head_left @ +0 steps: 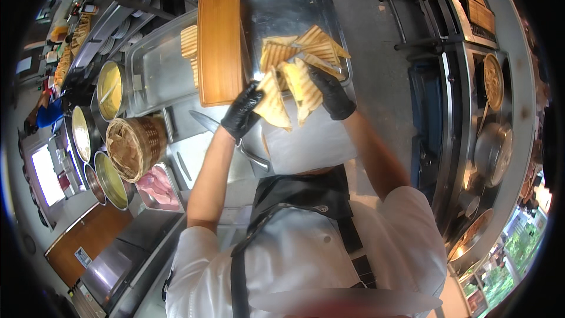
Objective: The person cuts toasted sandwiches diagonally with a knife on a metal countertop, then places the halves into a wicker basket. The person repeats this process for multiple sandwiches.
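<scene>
Both hands wear black gloves. My left hand (242, 110) grips a toasted sandwich half (273, 102), a triangle with its tip pointing towards me. In my right hand (332, 93) is another toasted sandwich half (305, 88) with yellow filling at its cut side. The two halves are held apart, above a pale sheet (309, 139) on the counter. Just beyond them, several grill-marked sandwich halves (320, 46) lie piled at the near end of a metal tray (287, 2). A knife (254, 157) rests beside the sheet, partly hidden by my left hand and wrist.
A wooden board (220, 39) lies across the trays, with toasted bread (189, 42) partly under it. Leftward stand a wicker basket (132, 148), pots (110, 90) and a metal pan of raw meat (159, 187). A stove with pans (493, 81) lines the right. A person (46, 112) is far left.
</scene>
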### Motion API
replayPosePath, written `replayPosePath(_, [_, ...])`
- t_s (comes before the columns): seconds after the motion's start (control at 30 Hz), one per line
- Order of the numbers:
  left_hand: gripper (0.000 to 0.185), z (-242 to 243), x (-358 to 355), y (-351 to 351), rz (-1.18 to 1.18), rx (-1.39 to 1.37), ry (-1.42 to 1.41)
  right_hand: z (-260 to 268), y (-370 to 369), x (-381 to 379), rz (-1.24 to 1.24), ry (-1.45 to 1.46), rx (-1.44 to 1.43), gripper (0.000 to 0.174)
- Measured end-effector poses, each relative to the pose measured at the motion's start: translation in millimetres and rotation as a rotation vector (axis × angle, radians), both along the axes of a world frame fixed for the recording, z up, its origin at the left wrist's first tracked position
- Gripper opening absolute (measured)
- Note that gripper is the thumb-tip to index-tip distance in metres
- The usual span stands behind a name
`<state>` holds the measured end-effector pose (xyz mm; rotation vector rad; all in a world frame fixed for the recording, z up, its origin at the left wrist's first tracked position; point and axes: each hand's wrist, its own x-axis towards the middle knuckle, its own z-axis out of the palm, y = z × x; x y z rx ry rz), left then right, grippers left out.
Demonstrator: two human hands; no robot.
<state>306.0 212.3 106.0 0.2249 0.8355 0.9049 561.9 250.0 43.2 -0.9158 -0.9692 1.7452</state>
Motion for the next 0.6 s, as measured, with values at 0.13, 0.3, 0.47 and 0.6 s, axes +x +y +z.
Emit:
replayPosePath(0.13, [0.051,-11,34,5,0.115,-0.039,-0.034,-15,4,2,0.018,-0.208,0.060,0.038])
replayPosePath(0.3, [0.067,-17,53,14,0.050,-0.070,0.124,-35,-4,7,0.007,-0.537,0.523,0.036])
replayPosePath(0.47, [0.061,-9,49,45,0.028,-0.050,0.127,-47,25,23,-0.044,0.036,-0.207,0.031])
replayPosePath(0.6, [0.054,7,25,112,-0.112,0.049,0.532,-38,130,64,0.216,0.061,-0.231,0.034])
